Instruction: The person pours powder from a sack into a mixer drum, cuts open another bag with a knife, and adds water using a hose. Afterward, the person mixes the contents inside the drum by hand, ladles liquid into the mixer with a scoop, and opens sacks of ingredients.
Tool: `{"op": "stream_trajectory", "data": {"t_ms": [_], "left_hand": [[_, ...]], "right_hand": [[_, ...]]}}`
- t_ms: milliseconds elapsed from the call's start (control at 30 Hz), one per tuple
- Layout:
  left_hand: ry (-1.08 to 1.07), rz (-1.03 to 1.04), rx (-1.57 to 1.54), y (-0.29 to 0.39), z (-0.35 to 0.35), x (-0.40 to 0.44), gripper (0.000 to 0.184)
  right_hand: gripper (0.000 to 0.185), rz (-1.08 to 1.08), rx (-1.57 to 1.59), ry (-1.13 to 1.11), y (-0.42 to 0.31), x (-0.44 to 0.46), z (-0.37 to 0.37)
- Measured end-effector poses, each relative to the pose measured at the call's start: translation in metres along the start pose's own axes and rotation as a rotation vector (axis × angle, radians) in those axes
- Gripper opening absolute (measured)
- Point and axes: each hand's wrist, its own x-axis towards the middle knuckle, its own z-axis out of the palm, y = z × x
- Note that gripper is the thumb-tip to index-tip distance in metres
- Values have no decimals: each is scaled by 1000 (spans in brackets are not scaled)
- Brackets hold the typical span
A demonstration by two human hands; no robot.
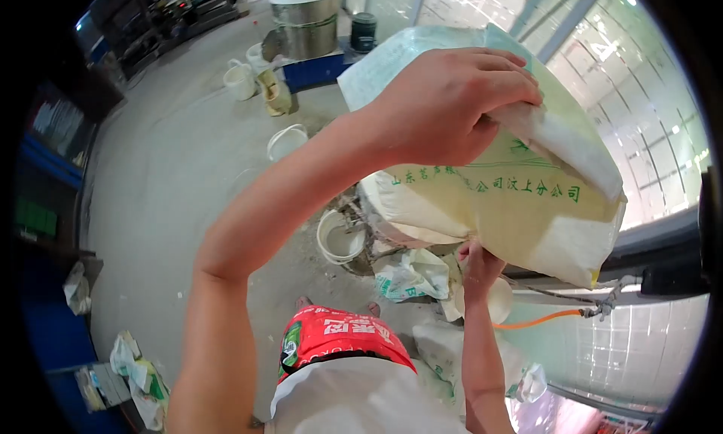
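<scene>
A large pale yellow woven sack (527,223) with green printed characters is held up in front of me, tilted. My left hand (459,103) reaches over its upper part, fingers curled around a folded edge. Lower down, my right hand (480,267) is closed on the sack's bottom edge. Behind the sack, part of a rounded rim shows, but what it belongs to is mostly hidden. Below it on the floor lies a crumpled white bag (413,276) with green print, beside a white bucket (341,237).
An orange hose (538,321) runs to a fitting at right. More white sacks (444,351) lie by my right arm. A second white bucket (287,142) stands farther off, and a metal drum (305,24) sits on a blue base. Glass panels line the right side.
</scene>
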Motion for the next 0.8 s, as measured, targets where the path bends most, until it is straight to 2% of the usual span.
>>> {"op": "stream_trajectory", "data": {"t_ms": [67,133,200,233,267,300,367,400,433,467,533,567,600,667,700,733,767,800], "left_hand": [[-126,-133,70,12,-52,-26,41],[-108,-141,112,21,-92,-56,43],[-95,-141,123,29,-147,-96,47],[-104,-138,134,34,-178,-117,51],[-97,-155,192,38,-202,-139,45],[-85,-172,251,41,-222,-164,40],[-32,-247,524,39,-261,-217,24],[10,-353,487,44,-292,-238,13],[184,-322,509,39,-310,-267,10],[193,-337,571,40,-338,-291,10],[341,-542,653,46,-387,-335,12],[324,-638,684,51,-413,-360,13],[338,-643,730,51,-431,-386,13],[394,-769,906,55,-472,-438,15],[412,-776,946,60,-491,-460,15],[404,-872,981,67,-511,-482,14],[391,-968,1011,74,-527,-503,14],[404,-972,1044,77,-541,-524,14]], "right_hand": [[4,62,-32,-59,-8,-17,44],[2,61,-15,-143,10,-34,81],[4,182,204,-234,35,-57,121],[6,278,153,-239,42,-71,148],[8,374,98,-246,52,-86,170],[8,338,78,-337,68,-98,186],[7,302,1,-460,79,-138,242],[9,307,-56,-491,76,-159,269],[12,376,-89,-580,96,-175,285],[19,438,-120,-661,117,-183,305],[26,446,-126,-753,117,-210,337],[33,453,-128,-791,118,-221,360],[43,425,-221,-761,98,-226,387],[45,308,-270,-611,118,-221,432],[44,14,-293,-642,132,-210,453],[43,-279,-302,-659,112,-222,487],[49,-335,-366,-689,91,-235,513],[49,-344,-347,-718,61,-256,550]]}}
